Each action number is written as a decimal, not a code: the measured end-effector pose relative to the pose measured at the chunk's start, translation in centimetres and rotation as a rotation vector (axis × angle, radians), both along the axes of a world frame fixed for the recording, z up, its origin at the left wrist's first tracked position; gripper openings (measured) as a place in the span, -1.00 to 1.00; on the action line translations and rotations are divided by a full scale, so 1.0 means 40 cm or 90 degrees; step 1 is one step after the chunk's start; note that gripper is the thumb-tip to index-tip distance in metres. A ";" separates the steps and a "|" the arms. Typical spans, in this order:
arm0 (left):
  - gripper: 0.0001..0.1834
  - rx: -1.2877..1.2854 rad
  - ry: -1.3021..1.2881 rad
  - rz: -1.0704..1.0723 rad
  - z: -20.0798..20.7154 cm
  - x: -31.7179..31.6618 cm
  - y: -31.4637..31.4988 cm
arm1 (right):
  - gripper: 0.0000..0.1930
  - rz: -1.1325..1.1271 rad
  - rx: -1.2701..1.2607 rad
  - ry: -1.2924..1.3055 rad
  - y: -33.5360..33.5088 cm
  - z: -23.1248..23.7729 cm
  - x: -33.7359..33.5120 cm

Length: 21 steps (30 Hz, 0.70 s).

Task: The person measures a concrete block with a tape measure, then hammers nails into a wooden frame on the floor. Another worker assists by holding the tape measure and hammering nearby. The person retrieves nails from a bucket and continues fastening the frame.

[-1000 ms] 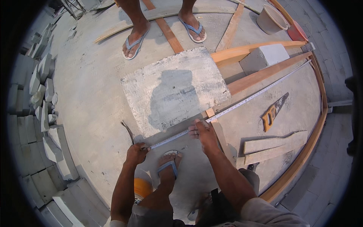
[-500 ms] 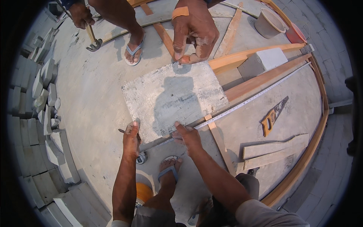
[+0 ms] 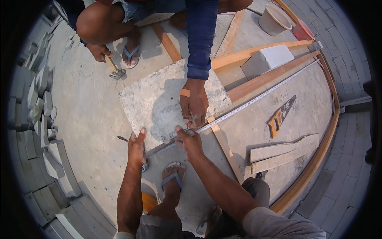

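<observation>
A whitish, worn rectangular board (image 3: 139, 99) lies at the centre, partly in shadow. My left hand (image 3: 137, 149) grips its near left corner, thumb on top; a thin dark piece sticks out beside that hand. Farther right along the near edge, my right hand (image 3: 190, 145) holds the board between thumb and fingers. A co-worker's hand (image 3: 194, 101) with an orange bandage reaches down close to my right fingertips, pinching something too small to make out. Their other hand holds a hammer (image 3: 115, 71). A tape measure's blade (image 3: 254, 103) runs by the board's near edge.
A handsaw (image 3: 280, 117) and rough wood offcuts (image 3: 284, 153) lie at right. Beyond the board are a wooden frame (image 3: 270, 81), a white block (image 3: 270, 59) and a bucket (image 3: 274, 20). Blocks (image 3: 55, 165) are piled at left. The co-worker crouches opposite me.
The co-worker's bandaged hand has come from the board's far edge down to its near edge, beside my right hand. Their hammer has moved too. My hands keep hold of the board.
</observation>
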State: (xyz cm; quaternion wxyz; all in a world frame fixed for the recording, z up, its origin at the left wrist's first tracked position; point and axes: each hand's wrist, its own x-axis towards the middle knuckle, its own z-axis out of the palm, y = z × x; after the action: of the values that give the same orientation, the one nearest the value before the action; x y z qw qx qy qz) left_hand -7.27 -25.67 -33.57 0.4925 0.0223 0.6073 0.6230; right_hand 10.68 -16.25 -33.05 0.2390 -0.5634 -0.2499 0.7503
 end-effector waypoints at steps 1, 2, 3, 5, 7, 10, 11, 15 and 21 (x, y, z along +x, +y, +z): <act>-0.26 0.009 0.006 -0.007 0.000 0.000 -0.002 | -0.49 -0.003 0.006 0.006 -0.001 -0.001 0.001; -0.26 0.004 0.005 -0.011 0.001 0.000 -0.004 | -0.48 -0.005 0.008 0.012 -0.003 -0.002 0.001; -0.26 0.008 0.000 -0.013 0.003 0.000 -0.004 | -0.47 -0.007 0.012 0.019 -0.002 -0.003 0.002; -0.27 -0.005 0.007 -0.015 0.009 0.000 -0.004 | -0.46 0.001 0.003 0.021 -0.003 -0.004 0.002; -0.28 -0.001 0.007 -0.015 0.015 0.002 -0.001 | -0.47 -0.012 0.013 0.026 -0.005 -0.004 0.001; -0.32 0.018 0.003 -0.013 0.018 0.007 0.002 | -0.49 -0.050 0.040 0.029 -0.009 -0.004 -0.001; -0.34 0.024 0.003 -0.010 0.017 0.009 0.003 | -0.50 -0.050 0.037 0.029 -0.008 -0.004 -0.001; -0.40 0.013 0.027 -0.007 0.013 0.012 -0.001 | -0.55 -0.047 0.030 0.047 -0.011 -0.003 0.001; -0.41 0.035 0.018 -0.011 0.012 0.012 -0.002 | -0.63 -0.018 0.019 0.056 -0.006 -0.011 0.007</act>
State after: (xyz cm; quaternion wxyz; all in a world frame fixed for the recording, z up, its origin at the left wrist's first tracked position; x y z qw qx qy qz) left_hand -6.81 -25.76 -33.10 0.4882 0.0499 0.5968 0.6348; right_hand 10.96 -16.50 -33.49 0.2685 -0.5295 -0.2420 0.7674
